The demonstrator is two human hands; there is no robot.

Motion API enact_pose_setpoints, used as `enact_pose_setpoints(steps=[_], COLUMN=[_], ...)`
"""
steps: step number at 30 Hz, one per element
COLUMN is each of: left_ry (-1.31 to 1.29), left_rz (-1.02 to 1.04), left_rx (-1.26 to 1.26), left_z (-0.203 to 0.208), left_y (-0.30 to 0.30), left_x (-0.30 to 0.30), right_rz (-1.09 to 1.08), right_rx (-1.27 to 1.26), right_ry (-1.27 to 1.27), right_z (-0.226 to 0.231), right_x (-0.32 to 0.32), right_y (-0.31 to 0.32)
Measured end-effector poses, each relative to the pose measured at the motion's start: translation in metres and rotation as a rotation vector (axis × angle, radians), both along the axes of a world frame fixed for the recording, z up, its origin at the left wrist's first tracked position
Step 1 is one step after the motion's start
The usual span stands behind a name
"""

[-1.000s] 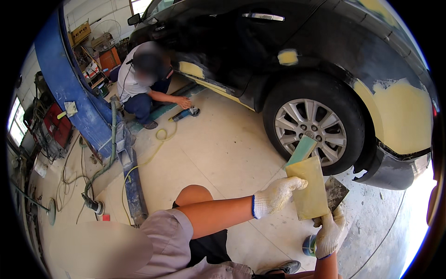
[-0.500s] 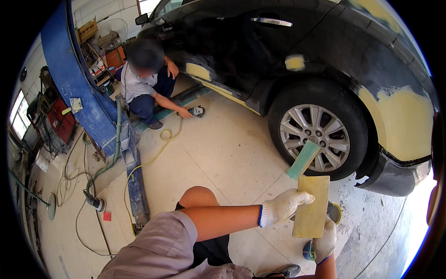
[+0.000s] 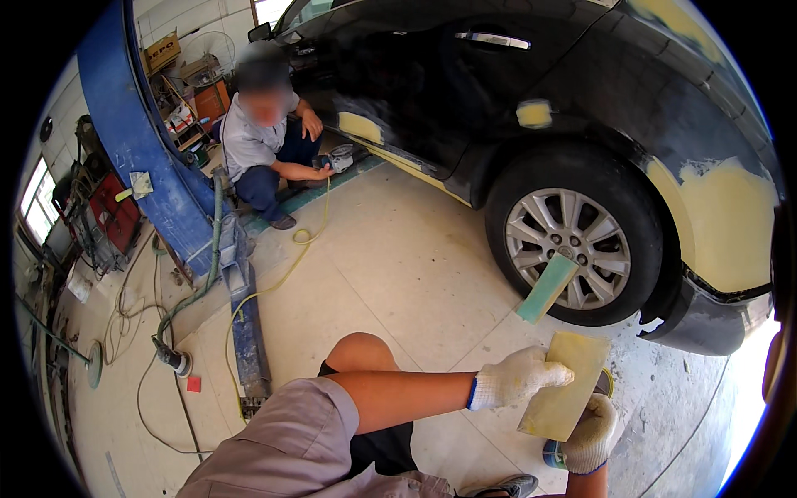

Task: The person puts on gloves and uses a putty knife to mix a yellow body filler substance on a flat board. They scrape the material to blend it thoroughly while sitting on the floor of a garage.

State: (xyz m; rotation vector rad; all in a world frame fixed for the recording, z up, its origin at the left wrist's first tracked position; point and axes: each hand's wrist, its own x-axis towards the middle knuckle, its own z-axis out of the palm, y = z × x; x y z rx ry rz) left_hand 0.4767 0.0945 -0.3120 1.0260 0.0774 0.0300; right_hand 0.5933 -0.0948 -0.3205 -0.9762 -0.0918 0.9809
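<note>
A flat rectangular yellowish board (image 3: 566,390) is held out in front of me, tilted. My left hand (image 3: 516,378), in a white knit glove, is closed at its left edge with the thumb on its face. My right hand (image 3: 591,436), gloved too, curls round its lower right edge; the fingers behind the board are hidden. Beyond it, a long green block (image 3: 548,288) leans against the car's rear wheel (image 3: 573,236). Partly hidden by the board and my right hand are a round container with a yellow rim (image 3: 606,382) and a blue can (image 3: 553,454).
A dark car (image 3: 398,100) with yellow filler patches (image 3: 726,220) stands ahead. A co-worker (image 3: 261,124) squats by its sill with a power tool (image 3: 340,156). Hoses and a round sander (image 3: 177,362) lie left, by a blue lift post (image 3: 149,141).
The board has tilted and shifted slightly right and down, along with both my hands. The co-worker has raised the power tool from near the floor toward the car's sill.
</note>
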Motion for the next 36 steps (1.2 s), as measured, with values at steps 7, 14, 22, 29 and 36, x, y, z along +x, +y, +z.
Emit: enact_pose_setpoints(steps=[7, 14, 22, 29, 36], left_ry=[0.021, -0.019, 0.088, 0.128, 0.257], left_rz=[-0.03, -0.008, 0.139, 0.135, 0.091], left_rx=[0.275, 0.134, -0.072, -0.044, -0.099], left_z=[0.017, 0.002, -0.006, -0.008, 0.003], left_y=[0.002, -0.001, 0.004, 0.005, -0.003], left_x=[-0.01, -0.007, 0.006, 0.007, 0.001], right_rz=[-0.183, -0.356, -0.247, -0.246, -0.326], right_rx=[0.066, 0.049, 0.052, 0.007, -0.014], right_ry=[-0.176, -0.369, -0.458, -0.467, -0.487], right_z=[0.009, 0.03, 0.039, 0.021, 0.03], right_x=[0.011, 0.008, 0.009, 0.019, 0.005], right_y=[-0.005, 0.007, 0.003, -0.004, 0.003])
